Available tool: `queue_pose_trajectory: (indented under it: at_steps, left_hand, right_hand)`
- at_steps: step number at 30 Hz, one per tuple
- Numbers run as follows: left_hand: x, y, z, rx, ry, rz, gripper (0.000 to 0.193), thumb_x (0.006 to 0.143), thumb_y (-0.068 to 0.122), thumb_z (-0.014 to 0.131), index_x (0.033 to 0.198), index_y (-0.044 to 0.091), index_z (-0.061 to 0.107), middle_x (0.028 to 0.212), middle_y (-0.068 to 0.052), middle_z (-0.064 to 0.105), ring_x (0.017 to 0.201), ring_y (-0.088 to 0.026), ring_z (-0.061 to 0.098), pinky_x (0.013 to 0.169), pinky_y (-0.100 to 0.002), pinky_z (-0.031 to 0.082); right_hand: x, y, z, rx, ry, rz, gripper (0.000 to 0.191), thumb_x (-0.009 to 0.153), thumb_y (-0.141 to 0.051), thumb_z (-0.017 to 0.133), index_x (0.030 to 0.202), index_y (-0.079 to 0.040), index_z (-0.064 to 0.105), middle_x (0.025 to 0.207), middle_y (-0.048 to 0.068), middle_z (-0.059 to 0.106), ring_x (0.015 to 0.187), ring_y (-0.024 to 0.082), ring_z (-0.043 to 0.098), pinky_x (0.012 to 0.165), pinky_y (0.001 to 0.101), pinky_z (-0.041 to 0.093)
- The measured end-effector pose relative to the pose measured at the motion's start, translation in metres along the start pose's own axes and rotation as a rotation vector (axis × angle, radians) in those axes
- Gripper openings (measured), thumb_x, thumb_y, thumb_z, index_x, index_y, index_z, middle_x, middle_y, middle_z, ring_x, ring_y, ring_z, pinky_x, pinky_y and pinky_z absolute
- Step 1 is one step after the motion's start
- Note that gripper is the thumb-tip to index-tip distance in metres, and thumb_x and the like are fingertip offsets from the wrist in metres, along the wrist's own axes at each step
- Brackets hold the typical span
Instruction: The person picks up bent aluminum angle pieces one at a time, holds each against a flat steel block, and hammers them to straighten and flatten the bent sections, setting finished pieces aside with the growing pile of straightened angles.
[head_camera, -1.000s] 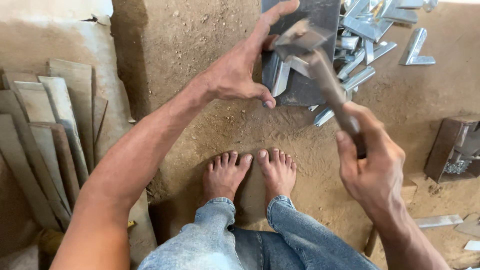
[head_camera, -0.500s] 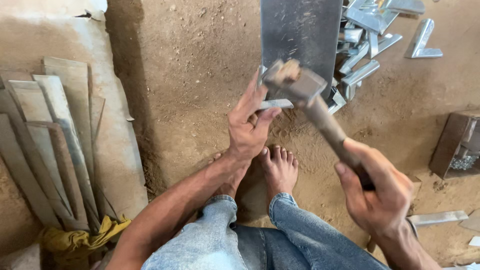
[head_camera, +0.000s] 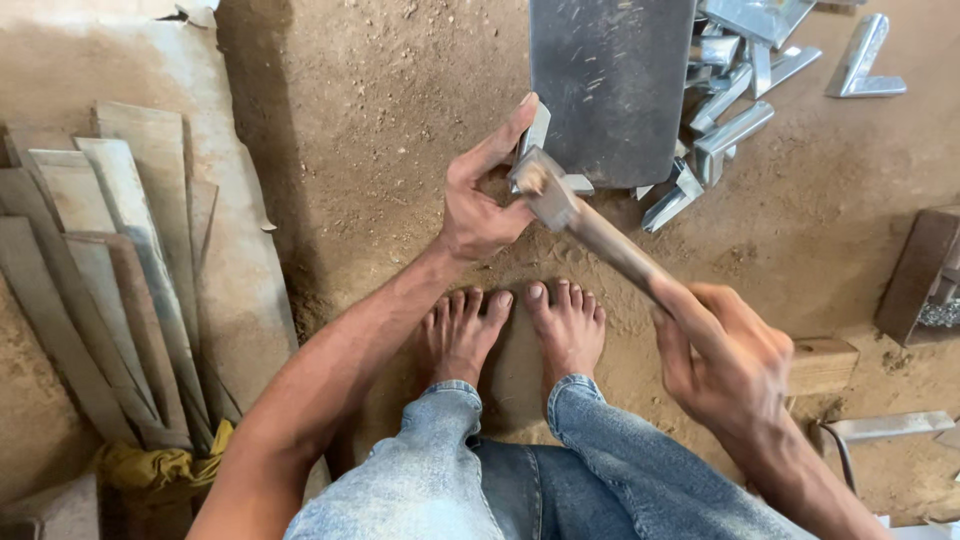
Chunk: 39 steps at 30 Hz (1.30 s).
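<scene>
- The left hand (head_camera: 480, 205) reaches forward with the wrist bent, thumb and fingers pinched on a small bent grey metal bracket (head_camera: 540, 135) at the near edge of the dark flat steel plate (head_camera: 612, 85).
- The right hand (head_camera: 725, 365) is closed in a fist around the wooden handle of a steel-headed hammer (head_camera: 570, 210); its head sits just beside the left thumb, over the bracket.
- A heap of angled grey metal brackets (head_camera: 730, 110) crowds the plate's right edge.
- Bare sandy ground (head_camera: 360, 140) lies open left of the plate; stacked flat metal strips (head_camera: 110, 270) lie well apart at far left.
- Bare feet (head_camera: 515, 325) rest just below the hands.
</scene>
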<state>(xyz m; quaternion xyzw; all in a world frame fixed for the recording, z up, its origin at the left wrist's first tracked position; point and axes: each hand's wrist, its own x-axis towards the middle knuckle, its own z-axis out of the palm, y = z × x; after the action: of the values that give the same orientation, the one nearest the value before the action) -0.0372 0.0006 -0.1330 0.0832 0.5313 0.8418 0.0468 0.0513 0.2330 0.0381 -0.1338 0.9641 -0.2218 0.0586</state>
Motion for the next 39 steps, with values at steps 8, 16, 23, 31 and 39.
queue_pose_trajectory:
  at_steps: [8, 16, 23, 31, 39]
  left_hand:
    - [0.002, 0.003, 0.007, -0.115, -0.003, -0.038, 0.08, 0.096, -0.009, 0.071, 0.166, 0.006, 0.035, 0.121, -0.015, 0.071, 0.11, -0.018, 0.072, 0.106, -0.03, 0.06]
    - [-0.044, 0.06, 0.036, -0.465, 0.254, -0.299, 0.052, 0.103, -0.005, 0.059, 0.153, 0.004, 0.048, 0.16, -0.027, 0.039, 0.124, -0.037, 0.067, 0.089, -0.037, 0.066]
    - [-0.012, 0.024, 0.036, 0.577, 0.119, 0.256, 0.065, 0.094, -0.007, 0.071, 0.148, 0.024, 0.056, 0.166, -0.018, 0.029, 0.148, -0.04, 0.042, 0.114, -0.045, 0.057]
    - [0.001, 0.001, 0.003, -0.078, -0.045, 0.047, 0.08, 0.086, -0.01, 0.082, 0.156, 0.004, 0.045, 0.16, -0.008, 0.049, 0.138, -0.018, 0.059, 0.12, -0.038, 0.05]
    - [0.004, 0.003, 0.011, -0.07, -0.006, -0.061, 0.091, 0.085, -0.01, 0.086, 0.161, 0.011, 0.042, 0.141, -0.01, 0.062, 0.106, -0.014, 0.066, 0.099, -0.029, 0.06]
  right_hand:
    - [-0.003, 0.004, 0.01, 0.1, 0.047, 0.053, 0.041, 0.096, -0.003, 0.076, 0.136, -0.006, 0.065, 0.102, 0.016, 0.073, 0.075, 0.017, 0.07, 0.063, 0.0307, 0.056]
    - [-0.032, 0.024, -0.003, 0.157, 0.138, 0.292, 0.043, 0.099, -0.002, 0.077, 0.14, 0.0, 0.064, 0.094, 0.01, 0.07, 0.067, 0.007, 0.058, 0.059, 0.0226, 0.047]
    - [-0.03, 0.02, 0.002, 0.251, 0.127, 0.163, 0.037, 0.094, 0.0, 0.078, 0.13, 0.0, 0.067, 0.088, 0.01, 0.073, 0.061, 0.007, 0.059, 0.054, 0.0217, 0.047]
    - [0.0, 0.001, 0.0, 0.037, 0.058, -0.062, 0.039, 0.089, 0.001, 0.078, 0.126, -0.006, 0.069, 0.094, 0.017, 0.071, 0.073, 0.023, 0.068, 0.061, 0.0356, 0.054]
    - [-0.003, 0.006, 0.007, -0.078, -0.055, 0.052, 0.044, 0.087, -0.003, 0.082, 0.13, -0.008, 0.073, 0.09, 0.014, 0.075, 0.064, 0.02, 0.067, 0.052, 0.0338, 0.053]
